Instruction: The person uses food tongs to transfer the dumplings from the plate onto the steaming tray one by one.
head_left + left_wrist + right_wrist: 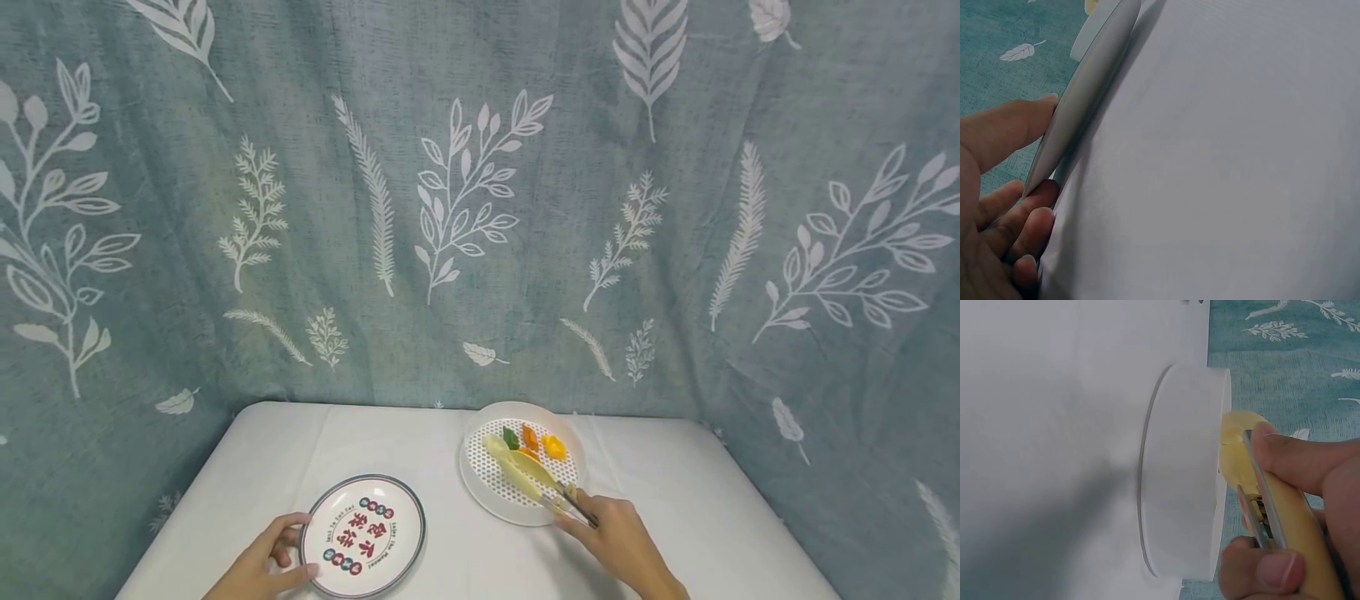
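My left hand (272, 557) grips the near left rim of a white plate (403, 546) with a dark edge line and printed red and blue characters. In the left wrist view the plate's rim (1079, 112) lies between thumb and fingers, seen edge-on. My right hand (617, 535) holds yellow tongs (516, 477) with metal parts at the handle. The tongs' heads reach into a round white container (480, 504) with a perforated floor. Inside lie a green piece (511, 437), an orange piece (529, 437) and a yellow piece (554, 447). Whether the tongs pinch anything is unclear.
Both dishes stand on a white-covered table (345, 442), the plate left of the container. A blue-green curtain (480, 350) with white leaf prints hangs behind the table and along both sides.
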{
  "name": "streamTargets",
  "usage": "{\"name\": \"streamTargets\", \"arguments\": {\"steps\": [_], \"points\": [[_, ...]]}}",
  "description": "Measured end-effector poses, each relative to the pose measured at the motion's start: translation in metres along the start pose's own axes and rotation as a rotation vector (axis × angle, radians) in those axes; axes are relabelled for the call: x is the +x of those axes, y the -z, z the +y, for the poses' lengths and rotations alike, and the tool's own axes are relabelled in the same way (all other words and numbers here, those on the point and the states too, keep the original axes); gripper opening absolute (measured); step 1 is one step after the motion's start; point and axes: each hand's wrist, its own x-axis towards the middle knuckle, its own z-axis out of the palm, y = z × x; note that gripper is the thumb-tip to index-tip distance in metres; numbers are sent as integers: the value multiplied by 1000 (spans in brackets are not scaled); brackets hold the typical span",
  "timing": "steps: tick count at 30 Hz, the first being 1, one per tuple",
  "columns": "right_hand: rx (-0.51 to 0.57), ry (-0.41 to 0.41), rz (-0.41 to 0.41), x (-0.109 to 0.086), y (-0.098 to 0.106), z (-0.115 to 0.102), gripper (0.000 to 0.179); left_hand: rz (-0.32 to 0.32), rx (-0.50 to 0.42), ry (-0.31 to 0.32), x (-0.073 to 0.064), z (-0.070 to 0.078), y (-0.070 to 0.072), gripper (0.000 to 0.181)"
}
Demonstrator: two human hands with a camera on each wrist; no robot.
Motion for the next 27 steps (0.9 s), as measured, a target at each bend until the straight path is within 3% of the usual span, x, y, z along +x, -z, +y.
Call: {"name": "streamTargets", "arguments": {"steps": [7,13,20,27], "points": [[-2,-9,-28,10,4,4,59,35,26,21,0,5,-1,83],[-25,33,-89,15,7,6,58,18,29,-6,-1,3,0,80],[-63,59,-118,19,9,6,58,33,35,18,1,4,-1,83],[-83,7,-137,23,11,6,58,32,25,5,0,4,-2,83]]}}
